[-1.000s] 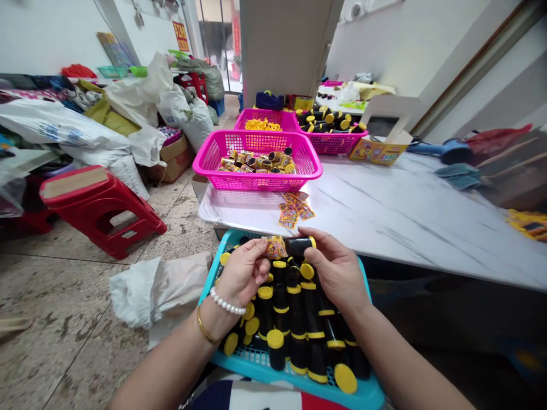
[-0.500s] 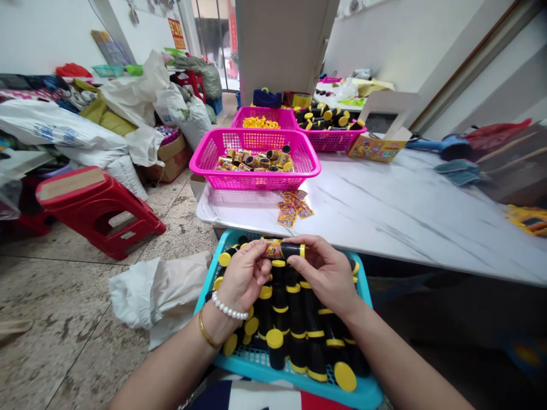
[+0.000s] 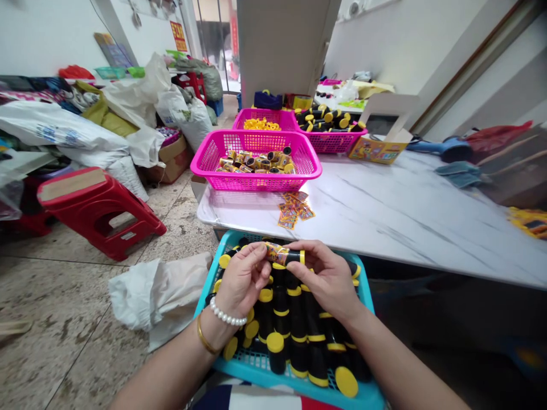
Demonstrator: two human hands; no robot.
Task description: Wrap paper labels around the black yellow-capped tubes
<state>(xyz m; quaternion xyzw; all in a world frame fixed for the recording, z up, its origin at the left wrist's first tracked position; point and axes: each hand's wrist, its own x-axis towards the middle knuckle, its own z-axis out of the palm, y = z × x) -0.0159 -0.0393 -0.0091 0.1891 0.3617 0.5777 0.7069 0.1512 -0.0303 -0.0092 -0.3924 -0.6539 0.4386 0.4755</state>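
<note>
Over the turquoise basket (image 3: pixel 250 373), my right hand (image 3: pixel 331 279) grips a black plastic tube (image 3: pixel 294 257) with a yellow cap, holding it sideways by the capped end. A colourful printed label (image 3: pixel 277 252) covers the tube's left part. My left hand (image 3: pixel 245 276), with a pearl bracelet and a gold bangle at the wrist, pinches the label's left end between thumb and fingers. Whether those fingers also touch the tube itself is hidden. Many similar black tubes with yellow caps fill the basket below, plain where visible.
A marbled white table (image 3: pixel 363 205) stands ahead, bearing loose printed labels (image 3: pixel 294 209) and a pink basket (image 3: pixel 256 183) of labelled short cylinders. Farther back are pink baskets of yellow parts and black tubes, plus a printed carton (image 3: pixel 378 149). A red stool (image 3: pixel 100 208) lies left.
The tube has dropped slightly in view, and more of the label's face shows, slanting at its left end. My left fingers have shifted a little. Both hands keep their hold.
</note>
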